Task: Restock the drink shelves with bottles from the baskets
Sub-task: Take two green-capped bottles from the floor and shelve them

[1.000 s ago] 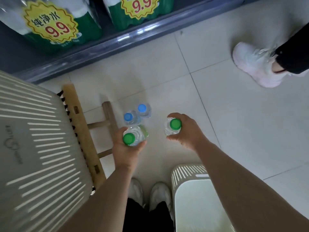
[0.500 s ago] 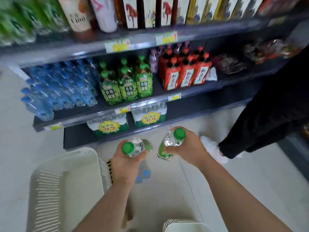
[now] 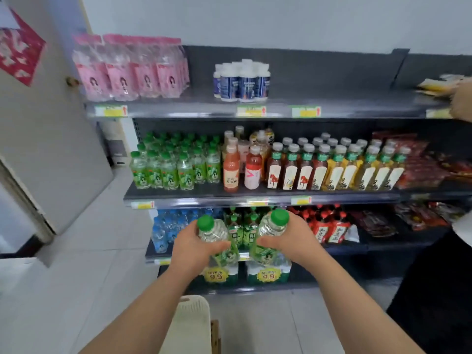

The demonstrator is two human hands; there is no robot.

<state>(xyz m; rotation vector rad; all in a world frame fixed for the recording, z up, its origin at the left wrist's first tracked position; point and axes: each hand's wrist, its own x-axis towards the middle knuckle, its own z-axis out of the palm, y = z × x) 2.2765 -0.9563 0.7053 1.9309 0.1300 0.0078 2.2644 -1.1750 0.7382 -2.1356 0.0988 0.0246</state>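
Frontally, a dark shelving unit (image 3: 332,196) stands on a pale tiled floor (image 3: 76,264) against a white wall, with a pale door (image 3: 51,149) beyond its left end. Top shelf: pink-labelled packs (image 3: 130,70) at the left end and white-capped bottles (image 3: 242,80) near the middle. Second shelf: green-capped bottles (image 3: 176,164) at the left end and grey-capped tea bottles (image 3: 332,164) toward the right. Third shelf: blue water bottles (image 3: 166,226) at the left end and red-capped bottles (image 3: 327,223) further right. A white basket (image 3: 191,320) stands on the floor before the unit. Another person's hand (image 3: 462,103) lies at the top shelf's right end.

The left hand (image 3: 194,247) grips the left bottle (image 3: 214,233), fingers wrapped round its body. The right hand (image 3: 293,241) grips the right bottle (image 3: 270,231) likewise. Both bottles are held in the air before the third shelf's front edge, side by side and just apart. Each long axis runs near upright, green cap uppermost. The left cap leans left and the right cap leans right, so the bases converge.
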